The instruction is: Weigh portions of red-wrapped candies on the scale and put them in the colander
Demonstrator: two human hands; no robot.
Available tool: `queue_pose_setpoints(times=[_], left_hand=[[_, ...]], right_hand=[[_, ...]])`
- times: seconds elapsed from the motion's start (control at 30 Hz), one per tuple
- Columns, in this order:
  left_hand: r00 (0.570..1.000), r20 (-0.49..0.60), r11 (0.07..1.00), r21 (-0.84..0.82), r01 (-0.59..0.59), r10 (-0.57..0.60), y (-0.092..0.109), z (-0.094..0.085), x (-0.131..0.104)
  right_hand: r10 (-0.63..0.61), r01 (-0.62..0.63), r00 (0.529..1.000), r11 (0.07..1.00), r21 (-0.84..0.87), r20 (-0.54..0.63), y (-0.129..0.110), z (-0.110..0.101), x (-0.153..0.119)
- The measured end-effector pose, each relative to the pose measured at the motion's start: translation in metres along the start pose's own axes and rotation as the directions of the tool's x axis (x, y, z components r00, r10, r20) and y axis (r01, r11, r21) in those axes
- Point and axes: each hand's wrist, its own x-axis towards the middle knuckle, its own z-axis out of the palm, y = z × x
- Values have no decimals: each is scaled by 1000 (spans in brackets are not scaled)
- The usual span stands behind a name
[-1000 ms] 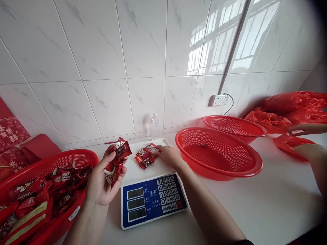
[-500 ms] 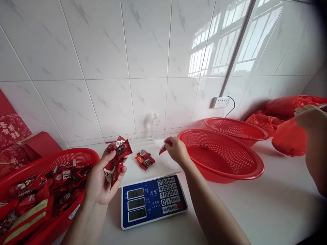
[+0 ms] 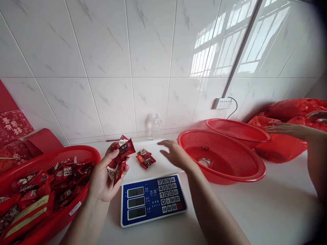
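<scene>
Several red candy packets (image 3: 124,149) are held in my left hand (image 3: 106,177), its fingers wrapped round them. My right hand (image 3: 175,154) hovers palm down with fingers apart and holds nothing, just left of the larger red basket (image 3: 219,149). A few red packets (image 3: 146,158) lie on the white pan (image 3: 160,163) of the scale. In front of the pan is the scale's blue keypad and display panel (image 3: 153,200). One pale packet (image 3: 205,162) and a small dark red one rest inside the larger basket.
A red basket (image 3: 88,153) full of packets is at the left, beside red printed boxes (image 3: 15,131). Another red basket (image 3: 237,129) and red bags (image 3: 281,146) stand at the right, near another person's hands (image 3: 291,129). A clear bottle (image 3: 157,126) stands against the wall.
My right hand has let go of its packet and opened; a pale packet now lies in the larger basket. The other person's hand has moved left over the red bags, and a second one shows.
</scene>
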Motion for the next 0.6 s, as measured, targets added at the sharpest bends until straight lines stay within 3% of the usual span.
queue_pose_setpoints(times=[0.1, 0.27, 0.47, 0.6], left_hand=[[1000, -11, 1000, -15, -18, 18, 1, 2, -2], [1000, -27, 1000, -21, -9, 8, 1, 3, -4], [1000, -8, 1000, -20, -3, 3, -1, 3, -3], [1000, -11, 1000, -24, -13, 13, 0, 4, -3]], right_hand=[[-166, 164, 962, 986, 31, 218, -18, 23, -1], [-139, 159, 936, 987, -36, 323, -28, 32, -3], [-52, 80, 957, 993, -87, 284, -26, 19, -2], [95, -89, 995, 989, -120, 43, -3, -16, -3]])
